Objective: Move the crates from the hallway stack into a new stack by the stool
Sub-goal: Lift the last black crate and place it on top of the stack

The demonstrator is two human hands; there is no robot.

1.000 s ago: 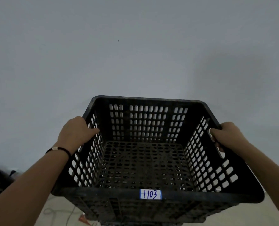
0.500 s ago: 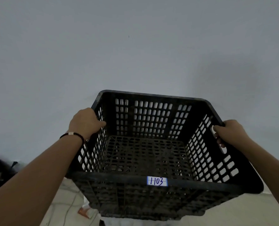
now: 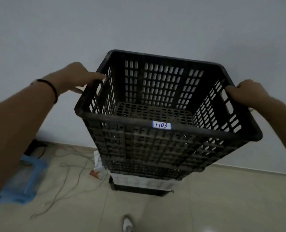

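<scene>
An empty black slotted crate (image 3: 155, 136), with a white "1103" label on its near rim, is up off the floor in front of a pale wall. My right hand (image 3: 249, 92) grips the crate's right rim at the handle slot, fingers curled over the edge. At the left rim, my left hand (image 3: 75, 77) has its fingers stretched out straight; the fingertip touches the rim beside the left handle slot and the thumb points below it. Directly under the held crate, another black crate (image 3: 138, 190) with something white inside sits on the floor.
A blurred blue bin (image 3: 21, 180) lies on the tiled floor at the left. Thin cables (image 3: 72, 168) trail across the floor, and a red and white packet (image 3: 97, 172) lies by the lower crate. My shoe tip (image 3: 128, 224) shows at the bottom.
The view has tipped down, so the floor and the lower crate now show. My left hand has loosened from the left rim and straightened its fingers. My right hand keeps its grip.
</scene>
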